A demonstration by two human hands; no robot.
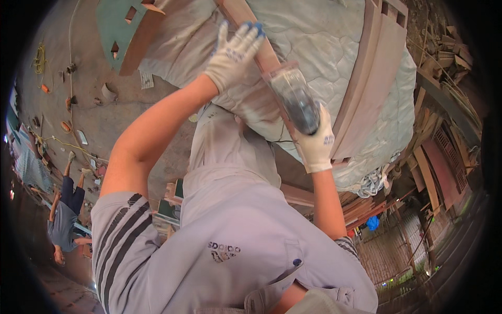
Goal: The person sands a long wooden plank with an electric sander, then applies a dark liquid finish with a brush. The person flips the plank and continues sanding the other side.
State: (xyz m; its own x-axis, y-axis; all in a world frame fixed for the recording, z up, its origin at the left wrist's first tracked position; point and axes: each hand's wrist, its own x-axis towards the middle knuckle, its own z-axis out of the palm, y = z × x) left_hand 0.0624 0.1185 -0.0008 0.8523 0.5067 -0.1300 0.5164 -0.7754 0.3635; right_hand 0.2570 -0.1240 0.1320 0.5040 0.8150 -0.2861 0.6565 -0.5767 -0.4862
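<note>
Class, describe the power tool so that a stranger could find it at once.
Find the pale quilted pad spread over the workbench. On it lies a long reddish wooden strip. The power tool, dark with a clear guard, is gripped by the gloved right hand.

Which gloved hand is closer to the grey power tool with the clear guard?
The right hand. It grips the grey power tool by its body. The left hand rests flat on the reddish wooden plank, just beside the tool's clear guard.

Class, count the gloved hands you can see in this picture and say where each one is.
2. The left hand in a white glove rests on the wooden rail; the right hand, also gloved, grips the power tool on that rail.
</note>
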